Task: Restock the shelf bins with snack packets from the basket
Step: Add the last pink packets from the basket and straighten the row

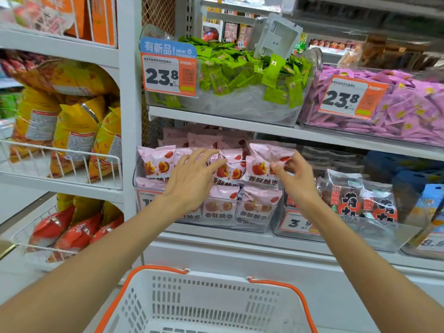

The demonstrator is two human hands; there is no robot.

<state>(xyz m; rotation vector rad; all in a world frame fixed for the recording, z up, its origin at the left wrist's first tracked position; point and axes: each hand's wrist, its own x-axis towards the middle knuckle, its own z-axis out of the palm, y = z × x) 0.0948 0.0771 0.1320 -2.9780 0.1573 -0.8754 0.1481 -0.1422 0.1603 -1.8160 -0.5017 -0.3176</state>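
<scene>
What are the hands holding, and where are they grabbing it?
The right hand pinches a pink snack packet by its lower right edge, above the clear bin. The left hand rests open on the packets, holding nothing.

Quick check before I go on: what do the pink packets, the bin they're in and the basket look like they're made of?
Pink packets: thin matte plastic film, judging by crinkles and crimped top seams. Bin: clear rigid plastic, probably acrylic; the lower packets show through its glossy front wall. Basket: moulded white plastic with slotted walls and an orange rim, slightly matte.
</scene>
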